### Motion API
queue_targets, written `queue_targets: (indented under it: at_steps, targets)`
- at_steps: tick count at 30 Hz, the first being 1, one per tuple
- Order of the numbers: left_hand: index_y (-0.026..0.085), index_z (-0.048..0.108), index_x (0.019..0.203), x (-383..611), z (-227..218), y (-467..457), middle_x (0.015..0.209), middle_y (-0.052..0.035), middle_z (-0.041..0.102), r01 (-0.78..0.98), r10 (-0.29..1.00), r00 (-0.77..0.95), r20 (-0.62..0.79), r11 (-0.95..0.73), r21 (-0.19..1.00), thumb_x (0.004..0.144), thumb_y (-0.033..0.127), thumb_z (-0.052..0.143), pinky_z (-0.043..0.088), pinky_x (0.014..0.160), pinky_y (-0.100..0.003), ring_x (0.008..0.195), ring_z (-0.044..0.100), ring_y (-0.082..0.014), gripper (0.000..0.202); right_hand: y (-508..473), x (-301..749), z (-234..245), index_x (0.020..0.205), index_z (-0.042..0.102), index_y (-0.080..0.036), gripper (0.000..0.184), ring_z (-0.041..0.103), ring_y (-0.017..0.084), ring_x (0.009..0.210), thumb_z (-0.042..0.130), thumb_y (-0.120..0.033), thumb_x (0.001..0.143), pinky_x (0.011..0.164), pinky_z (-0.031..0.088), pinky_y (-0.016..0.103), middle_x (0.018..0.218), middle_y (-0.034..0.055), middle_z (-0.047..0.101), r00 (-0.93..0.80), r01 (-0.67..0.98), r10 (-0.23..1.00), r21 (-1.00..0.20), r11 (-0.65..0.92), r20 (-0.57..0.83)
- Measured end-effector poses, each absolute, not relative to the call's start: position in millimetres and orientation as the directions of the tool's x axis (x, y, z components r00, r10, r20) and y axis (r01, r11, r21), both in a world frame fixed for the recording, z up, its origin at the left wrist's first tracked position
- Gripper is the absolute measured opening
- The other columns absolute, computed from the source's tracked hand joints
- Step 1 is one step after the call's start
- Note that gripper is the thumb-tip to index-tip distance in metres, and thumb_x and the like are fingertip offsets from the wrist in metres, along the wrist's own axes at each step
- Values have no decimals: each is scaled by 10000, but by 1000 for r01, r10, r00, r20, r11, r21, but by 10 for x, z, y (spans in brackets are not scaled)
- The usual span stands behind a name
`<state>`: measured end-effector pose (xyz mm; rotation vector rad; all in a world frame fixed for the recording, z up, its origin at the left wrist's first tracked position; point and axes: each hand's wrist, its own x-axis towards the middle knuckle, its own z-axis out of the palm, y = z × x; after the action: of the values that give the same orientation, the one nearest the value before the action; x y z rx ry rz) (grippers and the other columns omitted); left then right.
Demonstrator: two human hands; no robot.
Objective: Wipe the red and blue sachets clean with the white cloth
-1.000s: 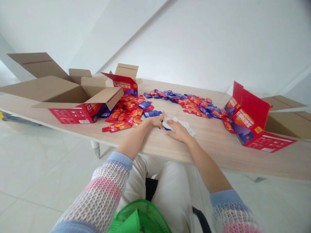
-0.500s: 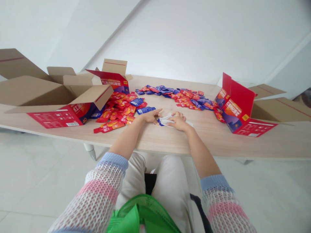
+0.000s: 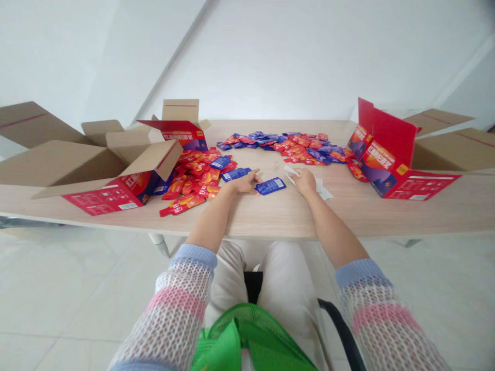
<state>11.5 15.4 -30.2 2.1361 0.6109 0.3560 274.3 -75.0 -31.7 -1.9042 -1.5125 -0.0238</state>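
While the right hand (image 3: 305,181) pressed down on a crumpled white paper (image 3: 319,186), it was unclear whether it pinched it. The left hand (image 3: 243,184) lay open and empty on the wooden table (image 3: 348,211), its fingertips (image 3: 256,180) just beside a blue sachet (image 3: 269,186), with a second blue sachet (image 3: 235,174) near its fingers. Left of it, red sachets (image 3: 197,178) heaped against an open red carton (image 3: 112,196); a band of mixed sachets (image 3: 286,147) ran along the far side toward another red carton (image 3: 390,159) on the right.
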Motion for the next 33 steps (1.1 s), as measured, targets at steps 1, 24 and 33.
queue_targets:
  at_steps: [1,24,33]
  targets:
    - [119,113,1510,117,-290,150,1330,-167,510,304,526,850,18,-517,800,547,227,811,285,1078,-390,1251,460,-265,1195,-731,2729,-321,1110,688,-201,361,573,253,972,510,-425,889,868,421,369,1033,103,658,269,852,825,-522,37,497]
    - [122,-250,1455,170,-220,109,1558,-162,-44,515,467,855,-226,-717,469,656,546,693,105,1143,-325,1429,101,-277,1306,-614,2479,-448,1136,668,-257,385,522,291,999,563,-490,849,857,417,394,1077,120,595,76,948,903,-312,67,423]
    - [68,-338,1400,183,-150,-60,1537,-206,-102,535,481,844,-237,-719,444,591,644,699,48,1151,-348,1435,13,-258,1436,-612,2650,-438,1030,705,-182,394,602,234,920,510,-485,870,839,452,342,984,62,685,132,654,801,-659,372,584]
